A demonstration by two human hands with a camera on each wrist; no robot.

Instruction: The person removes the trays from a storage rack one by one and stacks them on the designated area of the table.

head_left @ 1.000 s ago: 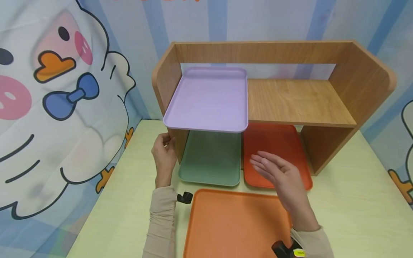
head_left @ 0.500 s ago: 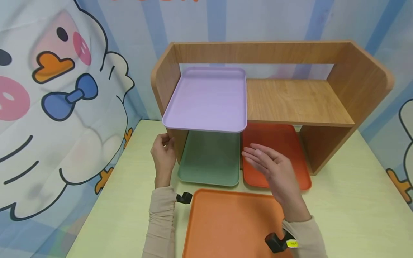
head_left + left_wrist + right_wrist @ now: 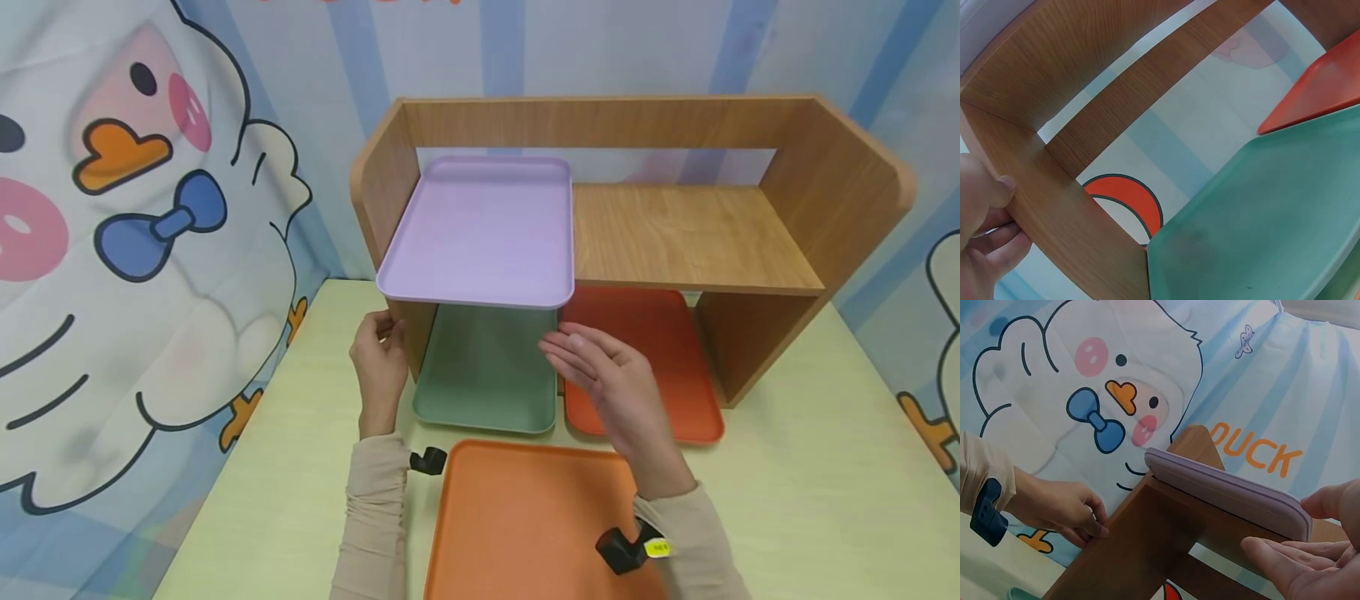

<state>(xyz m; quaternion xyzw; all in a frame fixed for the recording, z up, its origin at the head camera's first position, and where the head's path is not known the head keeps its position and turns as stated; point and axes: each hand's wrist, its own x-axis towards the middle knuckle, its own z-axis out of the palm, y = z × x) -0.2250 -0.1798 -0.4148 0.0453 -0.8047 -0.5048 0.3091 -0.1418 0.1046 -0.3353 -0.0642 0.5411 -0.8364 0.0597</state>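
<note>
I find the purple tray (image 3: 483,233) atop the shelf (image 3: 690,233), green tray (image 3: 487,367) and red tray (image 3: 678,367) below: apparently done. Orange tray (image 3: 525,517), on the table (image 3: 825,467), appears outstanding. My left fingers (image 3: 1010,255) grasp the shelf's side panel (image 3: 1072,219); my right fingers (image 3: 581,354) are straight, released.

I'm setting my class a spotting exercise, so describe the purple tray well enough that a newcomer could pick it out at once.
Start with the wooden shelf unit standing on the pale table. On its upper board, at the person's left, rests the purple tray. It is the only purple one and sits higher than the green tray, red tray and orange tray.
</note>
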